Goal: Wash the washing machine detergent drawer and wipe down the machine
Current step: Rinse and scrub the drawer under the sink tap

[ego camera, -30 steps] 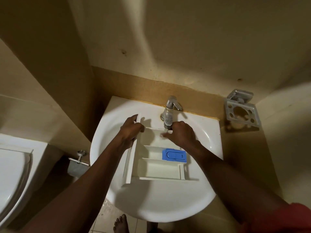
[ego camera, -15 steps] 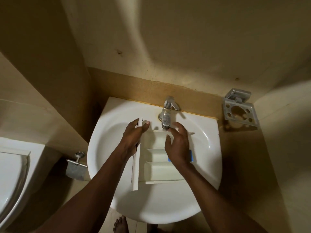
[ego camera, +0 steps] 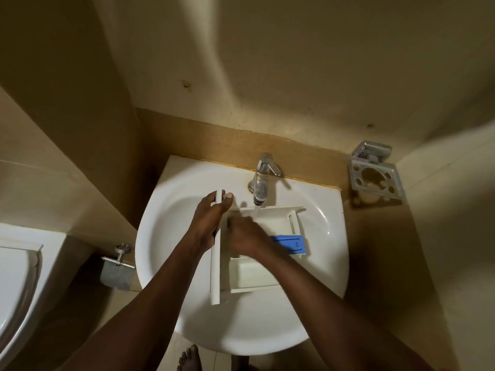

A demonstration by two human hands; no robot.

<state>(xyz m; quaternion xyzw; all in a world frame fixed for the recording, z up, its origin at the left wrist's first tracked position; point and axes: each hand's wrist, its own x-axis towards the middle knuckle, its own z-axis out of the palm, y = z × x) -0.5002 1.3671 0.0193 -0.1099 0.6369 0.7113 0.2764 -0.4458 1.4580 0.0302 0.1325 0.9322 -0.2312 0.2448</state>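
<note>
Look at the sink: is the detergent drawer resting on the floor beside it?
No. The detergent drawer is in the sink under the tap, held by the left hand, right hand inside.

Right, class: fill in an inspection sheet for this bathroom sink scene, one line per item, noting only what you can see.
Surface: white sink, drawer inside the bowl.
Job's things: white detergent drawer under the running tap; blue insert at its right side.
Clutter: nothing seen.
Grippers: left hand grips the drawer's front panel; right hand is inside a compartment, its fingers blurred.
Cables: nothing seen.
Surroundings: metal toothbrush holder on the wall at right, paper holder and toilet at left.
</note>
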